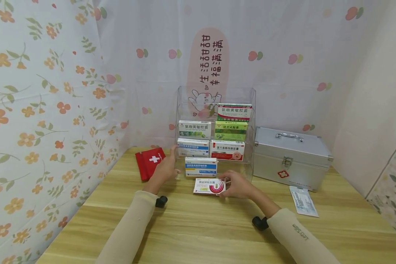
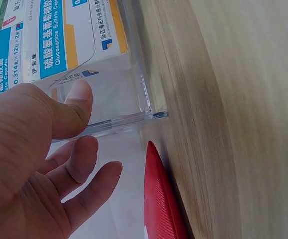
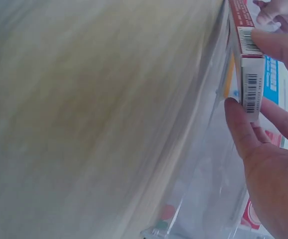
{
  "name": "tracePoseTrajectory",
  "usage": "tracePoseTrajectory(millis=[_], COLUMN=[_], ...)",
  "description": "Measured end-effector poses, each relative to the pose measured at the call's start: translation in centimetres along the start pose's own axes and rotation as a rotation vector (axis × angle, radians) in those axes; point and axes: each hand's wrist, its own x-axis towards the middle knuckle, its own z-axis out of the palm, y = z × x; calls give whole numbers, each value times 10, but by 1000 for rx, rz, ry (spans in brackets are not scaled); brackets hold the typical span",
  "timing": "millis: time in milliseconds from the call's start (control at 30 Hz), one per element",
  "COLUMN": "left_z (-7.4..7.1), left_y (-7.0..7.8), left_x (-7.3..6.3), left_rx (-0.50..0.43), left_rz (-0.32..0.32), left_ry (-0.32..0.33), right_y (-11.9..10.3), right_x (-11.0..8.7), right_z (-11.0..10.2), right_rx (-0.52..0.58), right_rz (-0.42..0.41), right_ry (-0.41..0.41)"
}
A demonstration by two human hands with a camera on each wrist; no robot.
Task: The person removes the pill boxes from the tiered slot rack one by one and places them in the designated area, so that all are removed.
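My right hand [image 1: 235, 185] grips the right end of a white medicine box [image 1: 202, 186] with a pink ring design, held in front of the rack's lowest tier. In the right wrist view, thumb and fingers pinch the box's barcoded end [image 3: 252, 89]. My left hand [image 1: 165, 169] holds the left side of a clear tiered display rack [image 1: 239, 169]; in the left wrist view the thumb lies on one side of the clear panel [image 2: 126, 119] and the fingers on the other. A blue and white capsule box [image 1: 201, 167] sits in the lowest tier, behind the held box.
Several other medicine boxes, among them a green one [image 1: 231, 131] and a red and white one [image 1: 227, 150], fill higher tiers. A red first-aid pouch [image 1: 146, 165] lies left of the rack. Right of it stand a silver case [image 1: 292, 157] and a flat white packet [image 1: 303, 201].
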Motion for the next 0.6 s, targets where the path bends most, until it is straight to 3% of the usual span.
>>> tracePoseTrajectory(millis=[367, 600], left_z=[2, 3], left_y=[-2, -3], left_x=[3, 2], left_rx=[18, 30], left_rz=[7, 34], left_ry=[4, 32], right_y=[-4, -12], right_x=[11, 19], right_z=[14, 21], right_rx=[52, 132], right_rz=[-44, -60], right_ry=[49, 23])
